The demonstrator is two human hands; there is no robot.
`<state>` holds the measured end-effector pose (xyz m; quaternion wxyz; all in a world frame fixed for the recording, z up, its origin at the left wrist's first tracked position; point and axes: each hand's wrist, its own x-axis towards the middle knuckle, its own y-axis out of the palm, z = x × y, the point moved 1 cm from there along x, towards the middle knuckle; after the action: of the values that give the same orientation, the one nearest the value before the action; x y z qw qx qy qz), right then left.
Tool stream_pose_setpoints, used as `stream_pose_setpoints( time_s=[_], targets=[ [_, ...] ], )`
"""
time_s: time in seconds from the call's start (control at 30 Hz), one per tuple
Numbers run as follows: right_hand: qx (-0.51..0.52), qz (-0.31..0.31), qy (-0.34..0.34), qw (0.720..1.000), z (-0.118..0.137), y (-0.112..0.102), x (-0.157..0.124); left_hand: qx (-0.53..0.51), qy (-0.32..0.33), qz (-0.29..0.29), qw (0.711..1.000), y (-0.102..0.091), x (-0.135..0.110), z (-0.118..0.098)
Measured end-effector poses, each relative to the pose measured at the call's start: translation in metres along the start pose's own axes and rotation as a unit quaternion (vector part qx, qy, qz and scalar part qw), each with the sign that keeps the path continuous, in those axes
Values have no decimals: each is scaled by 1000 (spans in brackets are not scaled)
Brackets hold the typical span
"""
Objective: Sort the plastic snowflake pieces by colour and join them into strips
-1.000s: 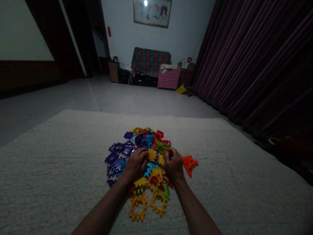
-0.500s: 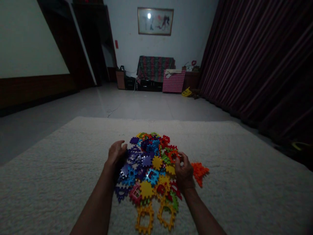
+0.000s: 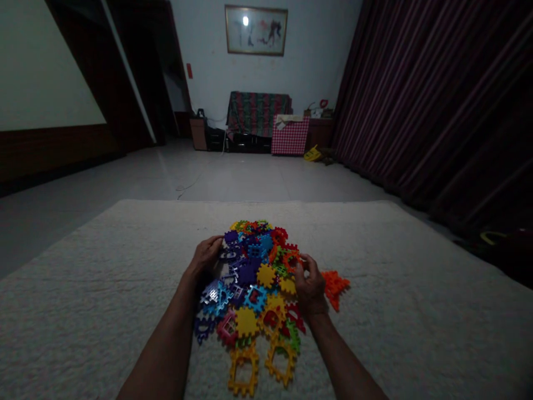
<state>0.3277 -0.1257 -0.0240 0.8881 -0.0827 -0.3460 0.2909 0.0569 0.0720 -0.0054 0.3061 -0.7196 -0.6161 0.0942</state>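
A heap of colourful plastic interlocking tiles lies on a cream rug. My left hand rests at the heap's left edge, fingers curled onto purple tiles. At the heap's right side, my right hand has its fingers pinched on an orange tile. A small orange tile cluster sits apart, just right of my right hand. Two yellow frame-shaped tiles lie nearest me, between my forearms.
Grey floor stretches beyond the rug to a covered cabinet and a red checked box at the far wall. Dark striped curtains run along the right. A doorway opens at the left.
My left hand has shifted from the middle of the heap out to its left edge, then slightly inward onto purple tiles. My right hand stays at the right side. The camera view shifted a little.
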Motion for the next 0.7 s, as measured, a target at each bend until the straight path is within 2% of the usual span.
stream_pose_setpoints(
  time_s=[0.1,0.3,0.43,0.6,0.7],
  targets=[
    [12,-3,1,1000,-1,1,-1,65,-8,10,998,-8,4,12],
    [11,-4,-28,1000,-2,0,4,178,96,27,979,2,9,27],
    [-58,-14,-41,997,-17,-22,27,196,114,23,974,6,15,38],
    [-178,16,8,984,-43,-60,50,197,138,15,971,8,17,43],
    [-212,1,-2,977,-45,-67,53,201,142,10,969,9,16,43]
  ],
)
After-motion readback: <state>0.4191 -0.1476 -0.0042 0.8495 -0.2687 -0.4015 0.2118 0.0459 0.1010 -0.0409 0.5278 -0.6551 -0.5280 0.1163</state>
